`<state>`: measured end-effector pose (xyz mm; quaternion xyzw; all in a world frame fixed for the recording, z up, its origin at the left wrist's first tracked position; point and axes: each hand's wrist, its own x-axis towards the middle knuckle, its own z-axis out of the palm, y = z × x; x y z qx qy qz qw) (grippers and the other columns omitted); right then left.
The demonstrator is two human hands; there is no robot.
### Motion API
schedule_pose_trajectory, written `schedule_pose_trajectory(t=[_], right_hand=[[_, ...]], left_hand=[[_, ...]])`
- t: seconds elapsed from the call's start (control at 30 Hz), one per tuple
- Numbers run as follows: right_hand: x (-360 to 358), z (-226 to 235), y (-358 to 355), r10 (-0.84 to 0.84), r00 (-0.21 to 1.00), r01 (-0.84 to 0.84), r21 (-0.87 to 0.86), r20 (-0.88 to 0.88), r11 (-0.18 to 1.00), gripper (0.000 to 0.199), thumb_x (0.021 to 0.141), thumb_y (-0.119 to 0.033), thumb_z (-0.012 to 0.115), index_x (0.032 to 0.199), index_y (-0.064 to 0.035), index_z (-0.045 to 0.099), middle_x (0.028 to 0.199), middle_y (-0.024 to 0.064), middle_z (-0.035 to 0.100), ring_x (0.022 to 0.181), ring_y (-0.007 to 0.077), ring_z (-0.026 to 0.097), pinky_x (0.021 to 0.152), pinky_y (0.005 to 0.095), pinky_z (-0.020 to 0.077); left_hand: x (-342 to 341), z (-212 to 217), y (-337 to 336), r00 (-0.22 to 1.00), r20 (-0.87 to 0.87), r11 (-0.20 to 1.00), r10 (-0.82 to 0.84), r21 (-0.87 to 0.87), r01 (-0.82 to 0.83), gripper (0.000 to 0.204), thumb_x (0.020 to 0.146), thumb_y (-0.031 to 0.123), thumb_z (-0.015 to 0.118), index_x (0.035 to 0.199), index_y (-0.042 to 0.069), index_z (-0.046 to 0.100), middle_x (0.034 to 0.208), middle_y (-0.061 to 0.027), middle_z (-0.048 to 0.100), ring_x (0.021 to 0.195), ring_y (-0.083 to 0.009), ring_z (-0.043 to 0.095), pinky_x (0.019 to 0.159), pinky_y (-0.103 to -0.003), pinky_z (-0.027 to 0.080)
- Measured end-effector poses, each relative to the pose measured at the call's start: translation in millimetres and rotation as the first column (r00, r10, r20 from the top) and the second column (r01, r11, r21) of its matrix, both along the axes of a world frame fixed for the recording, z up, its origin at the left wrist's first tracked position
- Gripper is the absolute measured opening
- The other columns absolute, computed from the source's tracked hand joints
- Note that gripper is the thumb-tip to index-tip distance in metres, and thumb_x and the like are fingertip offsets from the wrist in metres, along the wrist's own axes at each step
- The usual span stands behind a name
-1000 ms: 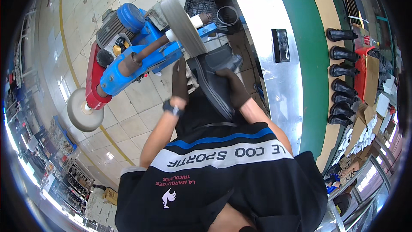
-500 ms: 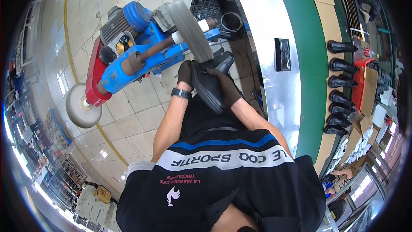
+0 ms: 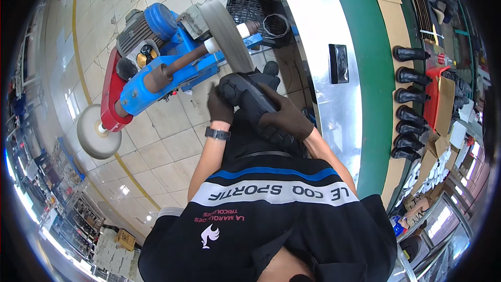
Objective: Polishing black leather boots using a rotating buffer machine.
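A black boot [image 3: 251, 94] is held up just below the large grey buffing wheel [image 3: 227, 34], its sole side angled toward my right. Around its right side my right hand [image 3: 289, 116], in a dark brown glove, is closed with the fingers across the boot. My left hand [image 3: 219, 105], gloved alike, grips the boot's left end, and its fingers are partly hidden. Whether boot and wheel touch, I cannot tell. Behind the boot a rounded black shoe tip [image 3: 271, 68] shows.
The blue machine [image 3: 151, 81] carries a motor [image 3: 136, 31], a red guard [image 3: 110, 91] and a second pale wheel [image 3: 99, 131]. To the right runs a metal table [image 3: 342, 109] bearing a black block [image 3: 338, 63]. Several black boots [image 3: 412, 76] line the green bench [image 3: 373, 73]. A black crate [image 3: 244, 9] stands behind.
The boot has been turned over in my hands and drawn slightly back from the wheel. My right hand has shifted right and wraps farther over it. My left hand has moved slightly left and down.
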<state>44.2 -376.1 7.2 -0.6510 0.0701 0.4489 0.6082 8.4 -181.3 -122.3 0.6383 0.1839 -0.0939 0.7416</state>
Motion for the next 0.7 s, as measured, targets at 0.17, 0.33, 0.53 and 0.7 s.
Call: schedule_pose_trajectory(t=[0.17, 0.33, 0.53, 0.7], right_hand=[[-3.2, -2.8, 2.2, -0.065, 0.997, 0.063, 0.047, 0.03, 0.997, 0.085, 0.054, -0.007, 0.061, 0.135, -0.0072, 0.035, 0.119, 0.0147, 0.05, 0.106, 0.0205, 0.049, 0.09, 0.0286, 0.0385], [-7.7, -2.4, -5.8, -0.273, 0.953, 0.299, 0.274, -0.127, 0.914, 0.08, 0.06, -0.012, 0.057, 0.136, -0.0036, 0.032, 0.122, 0.0122, 0.048, 0.105, 0.0188, 0.05, 0.087, 0.0271, 0.0409], [-19.9, -21.9, -17.3, -0.266, 0.77, 0.535, 0.359, -0.579, 0.765, 0.067, 0.072, -0.02, 0.055, 0.133, -0.0034, 0.035, 0.113, 0.012, 0.053, 0.098, 0.019, 0.055, 0.083, 0.0279, 0.0447], [-7.3, -32.0, -40.8, -0.35, 0.921, 0.366, 0.078, -0.169, 0.927, 0.073, 0.074, -0.032, 0.066, 0.128, 0.007, 0.036, 0.113, 0.018, 0.054, 0.099, 0.0207, 0.056, 0.084, 0.0292, 0.0448]], left_hand=[[-4.7, -77.0, -10.6, 0.964, 0.221, 0.683, -0.148, -0.683, 0.261, 0.04, 0.092, 0.015, 0.041, 0.131, 0.008, 0.032, 0.13, -0.0101, 0.04, 0.117, -0.022, 0.042, 0.099, -0.035, 0.036], [8.3, -40.0, -19.1, 0.887, 0.215, 0.904, -0.409, -0.04, 0.426, 0.037, 0.093, 0.015, 0.038, 0.129, 0.007, 0.035, 0.131, -0.0098, 0.041, 0.117, -0.022, 0.043, 0.1, -0.037, 0.036], [14.7, -90.8, -5.5, 0.994, -0.013, 0.387, -0.109, -0.921, 0.03, 0.034, 0.09, 0.019, 0.047, 0.119, 0.002, 0.047, 0.116, -0.0095, 0.055, 0.106, -0.0214, 0.052, 0.093, -0.037, 0.042], [31.3, -17.2, -21.8, 0.981, -0.124, 0.652, -0.149, -0.758, 0.003, 0.04, 0.086, 0.018, 0.054, 0.119, -0.003, 0.046, 0.114, -0.0112, 0.055, 0.103, -0.0205, 0.054, 0.092, -0.033, 0.042]])
